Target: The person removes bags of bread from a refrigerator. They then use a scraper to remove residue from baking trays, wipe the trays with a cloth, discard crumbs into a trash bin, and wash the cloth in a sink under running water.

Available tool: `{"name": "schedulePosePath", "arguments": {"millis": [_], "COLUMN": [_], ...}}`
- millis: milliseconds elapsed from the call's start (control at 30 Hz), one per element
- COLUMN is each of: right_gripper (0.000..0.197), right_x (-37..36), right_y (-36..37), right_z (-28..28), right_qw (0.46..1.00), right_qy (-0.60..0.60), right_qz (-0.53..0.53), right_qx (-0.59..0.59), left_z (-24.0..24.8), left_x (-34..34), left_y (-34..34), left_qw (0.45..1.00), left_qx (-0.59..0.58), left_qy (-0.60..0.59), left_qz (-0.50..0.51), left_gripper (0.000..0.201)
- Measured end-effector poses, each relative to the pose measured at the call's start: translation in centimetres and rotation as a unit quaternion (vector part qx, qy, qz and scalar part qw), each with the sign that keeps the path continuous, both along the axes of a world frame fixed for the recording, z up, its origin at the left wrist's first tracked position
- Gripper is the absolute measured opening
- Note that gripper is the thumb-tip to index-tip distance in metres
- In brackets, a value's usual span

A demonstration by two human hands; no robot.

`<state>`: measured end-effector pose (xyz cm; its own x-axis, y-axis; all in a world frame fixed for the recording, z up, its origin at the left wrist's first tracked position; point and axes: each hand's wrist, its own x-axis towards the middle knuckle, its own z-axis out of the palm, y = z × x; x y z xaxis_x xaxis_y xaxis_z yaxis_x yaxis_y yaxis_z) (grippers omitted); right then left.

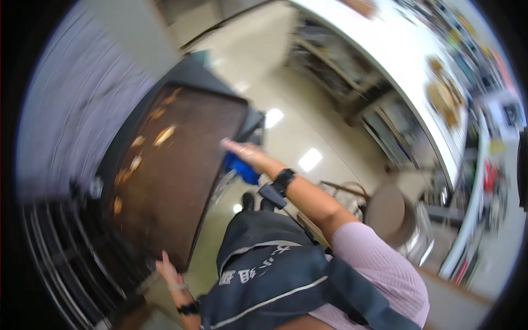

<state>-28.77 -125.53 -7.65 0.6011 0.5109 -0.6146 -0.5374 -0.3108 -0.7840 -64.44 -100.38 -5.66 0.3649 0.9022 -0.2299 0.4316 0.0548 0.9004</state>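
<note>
A large dark brown baking tray (176,159) lies tilted across the left half of the view. Several light brown and orange scraps (164,135) are scattered along its far left side; what they are is too blurred to tell. At the tray's right edge is my right hand (246,153), its thumb on top and its other fingers mostly hidden below the rim. My left hand (169,270) grips the near edge by the corner, thumb up. Something blue (242,168) shows just beneath my right hand.
Black rack bars (60,264) stand at the lower left, beside a pale ridged surface (82,93). A white counter (385,38) with shelves below curves along the right. A round brown stool (385,212) stands right of my right arm. Light tiles (269,82) cover the floor.
</note>
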Motion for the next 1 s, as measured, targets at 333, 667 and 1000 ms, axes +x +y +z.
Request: {"name": "schedulePosePath", "arguments": {"millis": [333, 667, 1000], "right_gripper": [0.043, 0.041, 0.039], "right_x": [1.6, -2.8, -10.4], "right_y": [-6.9, -13.2, -9.0], "right_z": [4.3, 1.0, -0.6], "right_qw": [0.965, 0.993, 0.983], "right_qy": [-0.077, 0.090, 0.149], "right_qz": [0.246, 0.068, 0.051], "right_qx": [-0.041, 0.047, 0.090], "left_z": [-8.6, -10.3, -4.7], "left_x": [-1.6, -0.2, -7.8], "left_y": [0.7, 0.6, -1.6], "left_qw": [0.981, 0.985, 0.964], "left_qx": [-0.003, -0.074, -0.253], "left_qy": [0.096, 0.098, -0.019], "left_qz": [0.171, 0.118, 0.080], "left_gripper": [0.044, 0.051, 0.041]}}
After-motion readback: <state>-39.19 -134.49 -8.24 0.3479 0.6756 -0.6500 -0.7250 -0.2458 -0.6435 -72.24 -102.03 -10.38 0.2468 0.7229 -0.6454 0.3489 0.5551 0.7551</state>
